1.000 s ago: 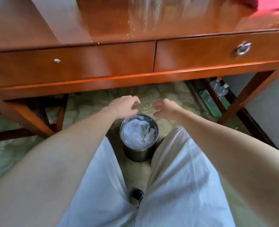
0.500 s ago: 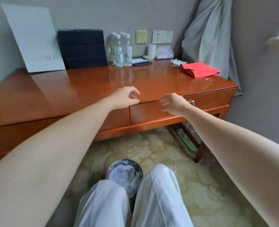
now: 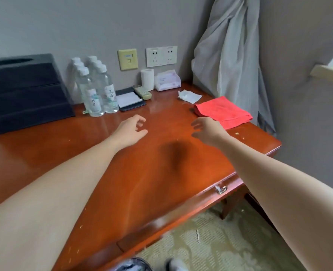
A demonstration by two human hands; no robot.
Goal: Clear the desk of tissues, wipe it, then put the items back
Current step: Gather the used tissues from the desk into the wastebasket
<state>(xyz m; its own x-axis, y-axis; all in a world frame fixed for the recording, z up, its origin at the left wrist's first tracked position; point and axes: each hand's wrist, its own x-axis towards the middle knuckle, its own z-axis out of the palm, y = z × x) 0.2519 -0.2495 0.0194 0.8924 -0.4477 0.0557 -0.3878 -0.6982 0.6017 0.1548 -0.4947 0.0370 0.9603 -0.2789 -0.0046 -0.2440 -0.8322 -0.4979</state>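
Both my arms reach over the glossy wooden desk (image 3: 161,173). My left hand (image 3: 129,129) hovers over the middle of the desk, its fingers loosely curled and empty. My right hand (image 3: 206,129) hangs beside it, also empty, just in front of a folded red cloth (image 3: 223,111) at the desk's right end. A crumpled white tissue (image 3: 189,96) lies behind the cloth. Small crumbs (image 3: 238,133) dot the desk near the right edge.
Along the wall stand several water bottles (image 3: 95,90), a notepad in a black holder (image 3: 129,99), a remote (image 3: 143,92), a paper roll (image 3: 147,79), a tissue pack (image 3: 167,80) and a black tissue box (image 3: 22,90). A grey curtain (image 3: 230,45) hangs right. A bin rim (image 3: 134,266) shows below.
My view rose from the bin under the desk to the desktop. Both hands lifted from above the bin and moved forward over the desk, the right one nearing the red cloth.
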